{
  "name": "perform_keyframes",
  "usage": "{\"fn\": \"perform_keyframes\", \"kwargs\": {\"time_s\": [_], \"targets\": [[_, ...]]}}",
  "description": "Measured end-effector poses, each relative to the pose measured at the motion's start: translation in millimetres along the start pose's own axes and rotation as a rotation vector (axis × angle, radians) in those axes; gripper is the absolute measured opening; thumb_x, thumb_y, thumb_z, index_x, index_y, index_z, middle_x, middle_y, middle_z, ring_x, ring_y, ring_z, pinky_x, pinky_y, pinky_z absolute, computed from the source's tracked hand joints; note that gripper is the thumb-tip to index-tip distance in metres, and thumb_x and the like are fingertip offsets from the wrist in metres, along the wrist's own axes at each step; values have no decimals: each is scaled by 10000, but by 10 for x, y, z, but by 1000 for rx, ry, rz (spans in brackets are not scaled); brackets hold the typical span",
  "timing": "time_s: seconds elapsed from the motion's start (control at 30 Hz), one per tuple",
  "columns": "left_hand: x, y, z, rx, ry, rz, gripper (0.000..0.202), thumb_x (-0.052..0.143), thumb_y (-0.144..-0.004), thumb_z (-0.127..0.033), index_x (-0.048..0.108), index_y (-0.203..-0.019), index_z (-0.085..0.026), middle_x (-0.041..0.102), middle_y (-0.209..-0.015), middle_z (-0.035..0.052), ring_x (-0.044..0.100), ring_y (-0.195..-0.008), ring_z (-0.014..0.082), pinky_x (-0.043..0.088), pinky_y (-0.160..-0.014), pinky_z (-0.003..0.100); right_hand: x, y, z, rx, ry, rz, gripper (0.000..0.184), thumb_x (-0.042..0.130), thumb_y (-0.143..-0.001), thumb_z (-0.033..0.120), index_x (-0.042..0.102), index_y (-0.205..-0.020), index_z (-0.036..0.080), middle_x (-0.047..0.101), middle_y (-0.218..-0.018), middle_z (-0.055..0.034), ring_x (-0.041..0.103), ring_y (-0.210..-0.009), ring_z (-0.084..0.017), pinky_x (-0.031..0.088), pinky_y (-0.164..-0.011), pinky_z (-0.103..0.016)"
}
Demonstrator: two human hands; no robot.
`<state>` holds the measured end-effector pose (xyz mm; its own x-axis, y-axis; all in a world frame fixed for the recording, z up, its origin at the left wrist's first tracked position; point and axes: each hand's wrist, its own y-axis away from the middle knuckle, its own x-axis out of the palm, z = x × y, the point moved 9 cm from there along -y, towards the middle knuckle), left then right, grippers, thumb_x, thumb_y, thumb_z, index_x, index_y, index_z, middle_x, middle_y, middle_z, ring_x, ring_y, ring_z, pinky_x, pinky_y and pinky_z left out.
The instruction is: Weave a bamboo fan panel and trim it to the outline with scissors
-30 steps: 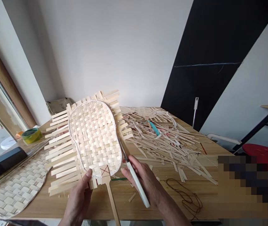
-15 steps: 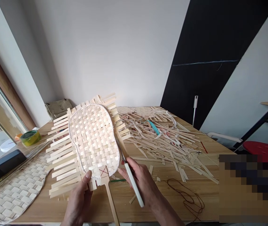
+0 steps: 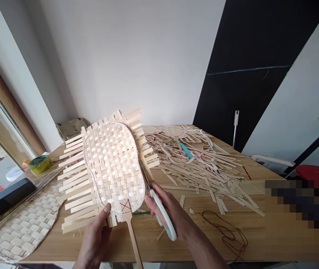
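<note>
A woven fan (image 3: 114,164) of pale strips is held up in front of me, its stitched outline curving inside loose strip ends. The ends stick out along its left, top and upper right. Its thin wooden handle (image 3: 133,239) points down, joined by a red cross stitch. My left hand (image 3: 96,231) grips the lower left edge, thumb on the front face. My right hand (image 3: 166,209) is closed round white-handled scissors (image 3: 168,220). Their blades run up along the fan's right edge beside the stitched line, partly hidden by the fan and my fingers.
A heap of cut strips (image 3: 204,168) covers the right back of the table, with a teal item (image 3: 185,150) in it. Another woven piece (image 3: 22,231), a dark box (image 3: 6,200) and tape rolls (image 3: 40,164) lie left. Brown cord (image 3: 226,233) lies right.
The scissors' handles have turned and spread, so their loops now show. Both hands and the fan appear slightly further right, along with the whole scene.
</note>
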<state>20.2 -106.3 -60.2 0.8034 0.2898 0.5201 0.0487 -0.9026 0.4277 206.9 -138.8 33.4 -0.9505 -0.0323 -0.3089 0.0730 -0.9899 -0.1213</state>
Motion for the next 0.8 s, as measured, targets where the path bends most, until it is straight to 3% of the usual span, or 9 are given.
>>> {"fn": "perform_keyframes", "kwargs": {"time_s": [0.17, 0.3, 0.57, 0.8], "targets": [[-20, -30, -2, -8, -17, 13, 82, 606, -763, -34, 661, -756, -95, 704, -728, 42, 656, -644, 117, 519, -665, 161, -34, -14, 81, 30, 28, 0, 291, 407, -879, 500, 413, -845, 210, 456, -648, 43, 466, -596, -120, 370, -559, -253], [-31, -50, 0, -17, -28, 14, 53, 635, -735, -40, 656, -703, -77, 679, -637, 49, 644, -599, 137, 531, -666, 197, -24, -55, 80, 35, 50, -7, 308, 391, -869, 517, 417, -831, 212, 459, -600, 45, 490, -563, -128, 362, -496, -241], [-50, -58, -5, -36, -39, 7, 44, 640, -741, -62, 671, -766, -80, 714, -786, 87, 668, -745, 188, 523, -773, 253, -32, -109, -46, 0, -15, -162, 314, 519, -797, 512, 518, -814, 199, 411, -487, 74, 399, -406, -83, 330, -409, -204], [-68, -46, 10, -41, -16, 10, 91, 640, -740, -55, 681, -812, -92, 717, -766, 56, 666, -683, 160, 526, -711, 214, 9, -97, -71, 12, -105, -182, 329, 540, -771, 523, 468, -741, 203, 388, -481, 75, 357, -371, -70, 309, -347, -191]]}}
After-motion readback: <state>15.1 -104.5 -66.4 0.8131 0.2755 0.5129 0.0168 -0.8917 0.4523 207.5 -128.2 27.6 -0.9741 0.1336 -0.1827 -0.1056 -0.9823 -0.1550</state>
